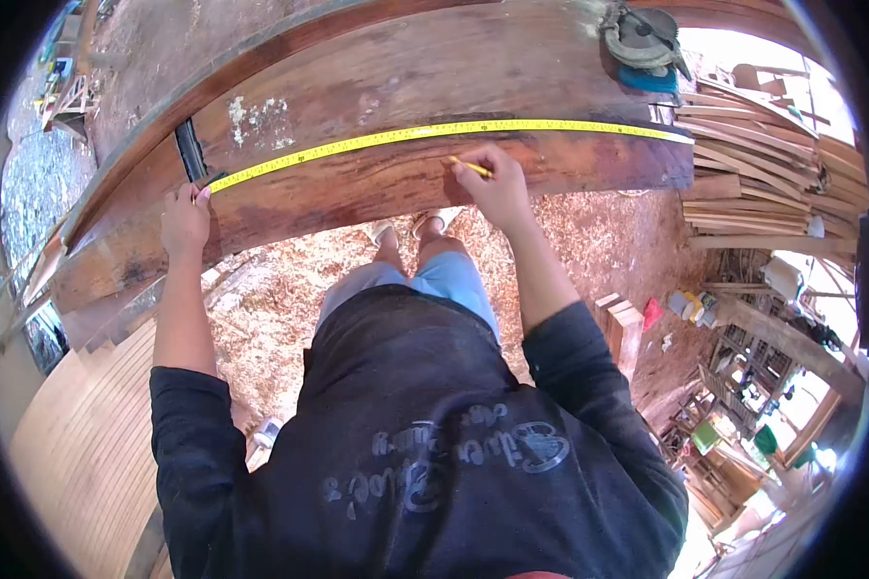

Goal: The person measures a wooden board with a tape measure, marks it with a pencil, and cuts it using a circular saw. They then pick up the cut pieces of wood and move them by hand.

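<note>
A yellow tape measure (386, 141) stretches along a reddish-brown wooden board (299, 206), reaching the board's right end. My left hand (185, 222) is closed on the tape's left part near the board's left side. Just beyond those fingers lies a black bar-shaped thing (191, 151) whose kind I cannot make out. My right hand (497, 188) grips a yellow pencil (477, 170) over the board, slightly below the tape. The pencil's tip points left, at or close to the wood; contact cannot be told.
A circular saw (642, 41) rests at the far right of the work surface (434, 77). Stacked wood strips (753, 159) lie to the right. Curved slatted wood (87, 425) stands at lower left. Shavings (270, 299) cover the floor around my feet.
</note>
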A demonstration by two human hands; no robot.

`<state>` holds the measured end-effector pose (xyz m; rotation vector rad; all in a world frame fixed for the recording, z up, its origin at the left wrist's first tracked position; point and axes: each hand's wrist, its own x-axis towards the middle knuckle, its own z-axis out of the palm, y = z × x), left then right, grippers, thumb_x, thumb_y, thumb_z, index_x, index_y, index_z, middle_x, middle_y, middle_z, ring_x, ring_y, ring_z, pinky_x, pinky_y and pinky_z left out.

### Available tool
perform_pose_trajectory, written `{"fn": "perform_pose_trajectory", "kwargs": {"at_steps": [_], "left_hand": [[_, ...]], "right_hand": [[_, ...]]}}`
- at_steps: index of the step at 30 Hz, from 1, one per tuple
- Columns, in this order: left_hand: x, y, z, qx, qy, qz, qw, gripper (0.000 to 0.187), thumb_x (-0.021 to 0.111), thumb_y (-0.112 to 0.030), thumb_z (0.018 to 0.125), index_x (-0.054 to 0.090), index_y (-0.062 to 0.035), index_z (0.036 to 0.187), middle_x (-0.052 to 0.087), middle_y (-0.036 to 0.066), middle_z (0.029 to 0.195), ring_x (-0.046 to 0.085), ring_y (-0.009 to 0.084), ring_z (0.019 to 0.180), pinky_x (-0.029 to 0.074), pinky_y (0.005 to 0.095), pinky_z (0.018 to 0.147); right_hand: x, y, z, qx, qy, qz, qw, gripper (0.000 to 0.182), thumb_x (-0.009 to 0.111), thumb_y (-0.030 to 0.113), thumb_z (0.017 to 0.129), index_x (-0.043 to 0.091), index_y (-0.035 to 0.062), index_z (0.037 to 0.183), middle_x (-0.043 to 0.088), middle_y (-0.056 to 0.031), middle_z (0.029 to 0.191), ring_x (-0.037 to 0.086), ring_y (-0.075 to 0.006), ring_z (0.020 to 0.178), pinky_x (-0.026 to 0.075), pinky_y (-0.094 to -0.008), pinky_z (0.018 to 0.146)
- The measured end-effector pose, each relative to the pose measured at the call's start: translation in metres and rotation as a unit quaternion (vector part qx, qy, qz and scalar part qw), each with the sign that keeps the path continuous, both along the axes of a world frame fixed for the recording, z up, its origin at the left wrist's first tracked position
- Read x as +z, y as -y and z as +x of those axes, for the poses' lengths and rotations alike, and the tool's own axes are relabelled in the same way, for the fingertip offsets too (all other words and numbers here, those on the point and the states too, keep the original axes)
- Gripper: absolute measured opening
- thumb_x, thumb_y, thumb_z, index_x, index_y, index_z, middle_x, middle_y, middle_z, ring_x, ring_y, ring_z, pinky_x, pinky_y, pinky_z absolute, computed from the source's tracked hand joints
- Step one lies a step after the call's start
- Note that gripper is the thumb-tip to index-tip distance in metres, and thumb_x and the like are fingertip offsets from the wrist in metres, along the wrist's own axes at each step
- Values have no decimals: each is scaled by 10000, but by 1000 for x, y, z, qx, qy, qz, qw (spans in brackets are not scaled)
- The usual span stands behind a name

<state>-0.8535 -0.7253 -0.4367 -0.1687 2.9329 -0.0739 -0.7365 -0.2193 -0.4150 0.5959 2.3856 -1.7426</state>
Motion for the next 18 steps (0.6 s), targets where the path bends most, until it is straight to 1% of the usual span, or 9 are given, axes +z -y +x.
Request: {"fn": "perform_pose_trajectory", "kwargs": {"at_steps": [2, 5, 8, 11, 14, 17, 18], "left_hand": [[-3, -2, -3, 2, 1, -4, 1000, 314, 605, -479, 1026, 638, -172, 1078, 639, 188, 1195, 664, 478, 1048, 535, 594, 866], [-6, 1, -3, 10, 10, -3, 1000, 310, 601, -479, 1029, 637, -176, 1088, 638, 190, 1196, 665, 481, 1046, 539, 592, 861], [-6, -1, -4, 12, 0, -8, 1000, 315, 604, -482, 1026, 638, -176, 1089, 636, 194, 1196, 669, 485, 1033, 540, 593, 852], [-14, 7, -2, -4, -15, -2, 1000, 318, 609, -484, 1023, 640, -174, 1087, 632, 201, 1195, 672, 491, 1016, 538, 597, 846], [-15, 10, -3, -9, -12, 2, 1000, 319, 614, -481, 1021, 640, -170, 1086, 628, 207, 1190, 670, 498, 1007, 536, 598, 845], [-6, 3, -1, 2, -5, 5, 1000, 318, 618, -475, 1020, 641, -165, 1084, 626, 208, 1180, 667, 500, 1011, 535, 596, 849], [-6, 3, 0, 4, -4, 8, 1000, 317, 619, -474, 1020, 641, -164, 1083, 625, 208, 1176, 666, 501, 1012, 534, 595, 849]], "right_hand": [[-28, -4, -21, 37, -89, 40, 995, 148, 738, 113, 879, 686, -10, 945, 742, -101, 866, 695, -160, 797, 555, -322, 730], [-46, -6, -39, 66, -73, 50, 994, 169, 735, 135, 844, 693, -7, 926, 736, -115, 845, 686, -164, 776, 543, -343, 717], [-51, -5, -39, 79, -72, 65, 992, 188, 732, 157, 857, 698, -5, 947, 734, -120, 832, 682, -168, 771, 541, -342, 717], [-54, -1, -39, 52, -63, 47, 996, 180, 727, 147, 856, 699, -7, 944, 736, -121, 834, 678, -168, 763, 540, -337, 715], [-48, 1, -40, 51, -52, 28, 997, 136, 738, 72, 884, 665, -17, 957, 701, -85, 835, 634, -125, 812, 522, -310, 768], [-47, 2, -40, 65, -62, 56, 994, 128, 730, 77, 874, 663, -17, 928, 695, -87, 808, 630, -129, 789, 519, -312, 749], [-43, 1, -39, 92, -36, 55, 994, 127, 728, 80, 868, 661, -17, 915, 691, -88, 800, 628, -130, 784, 517, -312, 744]]}}
